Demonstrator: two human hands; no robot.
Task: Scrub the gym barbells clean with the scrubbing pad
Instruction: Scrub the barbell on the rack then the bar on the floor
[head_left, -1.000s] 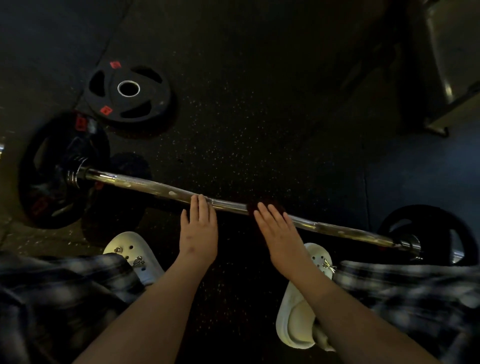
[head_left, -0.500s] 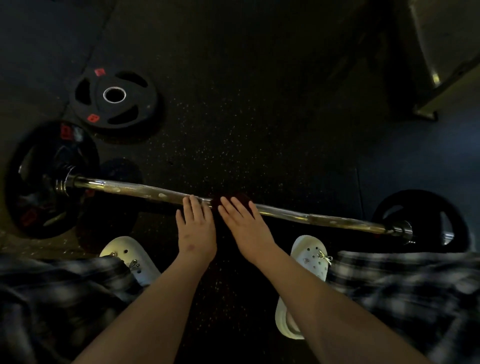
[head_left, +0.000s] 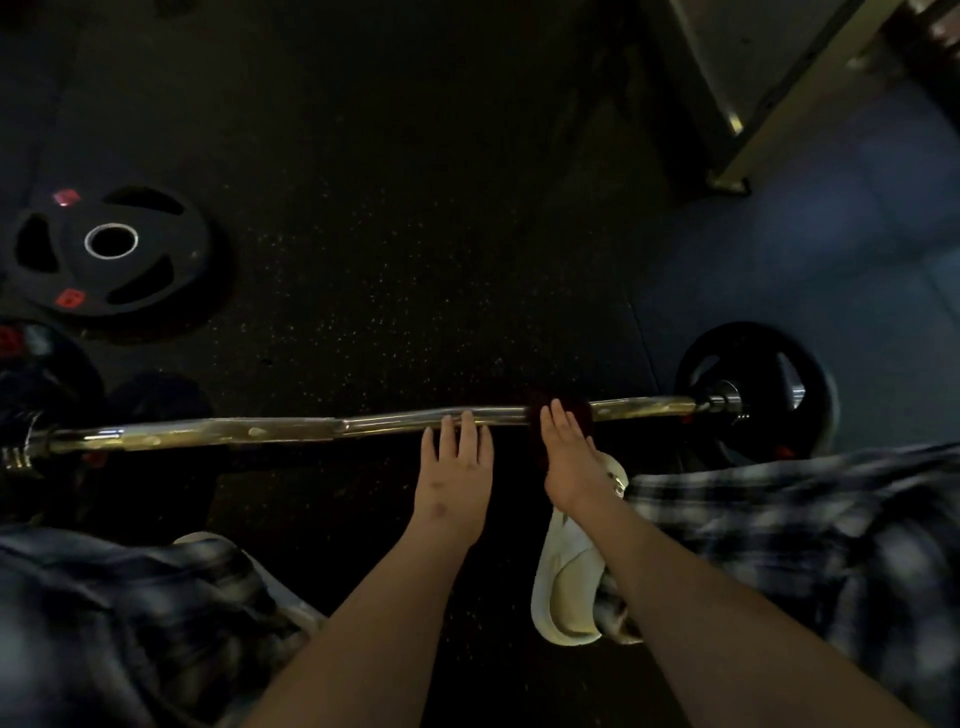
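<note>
A loose black round weight plate lies flat at far left on the speckled black rubber floor. Below it, the long chrome steel barbell lies across the floor from left to right, just in front of the person's feet. Loaded at both ends, it is likely heavy and rigid, and its smooth shaft likely slick and apt to roll on its plates, so steadying it from above on the bare middle section seems wiser than lifting it. The left hand does just that: fingers straight and together, tips resting on the shaft, gripping nothing. Just beside it, the dark reddish scrubbing pad, which looks soft and light, sits on the bar under the right hand, whose flat, extended fingers press it down rather than curl round it. Further right, the black end plate stands upright on the bar's sleeve.
</note>
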